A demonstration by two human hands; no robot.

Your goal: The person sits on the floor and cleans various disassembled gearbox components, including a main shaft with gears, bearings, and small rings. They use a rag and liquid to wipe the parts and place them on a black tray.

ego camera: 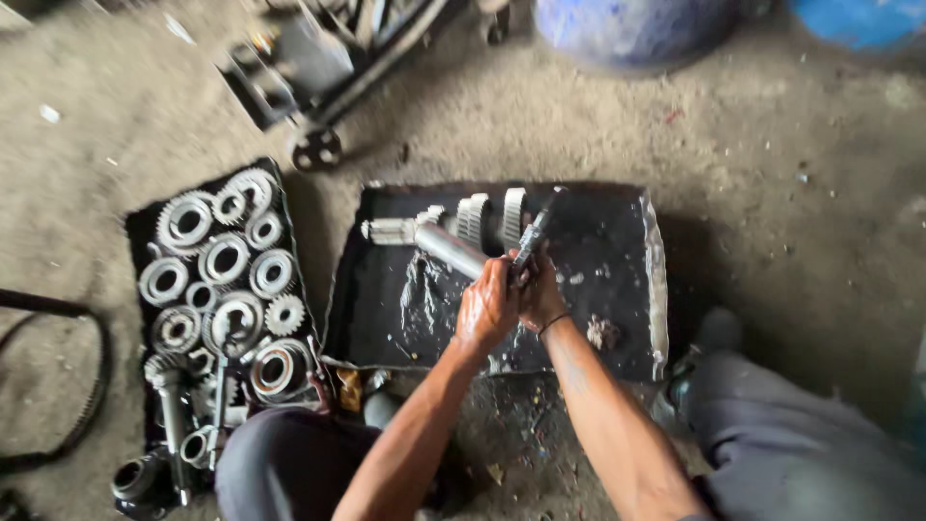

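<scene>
Fingers of both your hands are wrapped around parts over the shallow black oily metal tray [617,207] on the dirt floor [772,174].
Your left hand [485,307] pinches the end of the long grey steel gear shaft [449,246], which lies tilted across the tray with toothed rings at its far end; your right hand [538,294], touching the left, clasps a slim dark brush-like tool [533,232] against it. Loose silver gears [224,259] sit on a black mat well to the left.

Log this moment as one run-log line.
left hand: holds gear shaft | right hand: holds brush on shaft | below: black tray
</scene>
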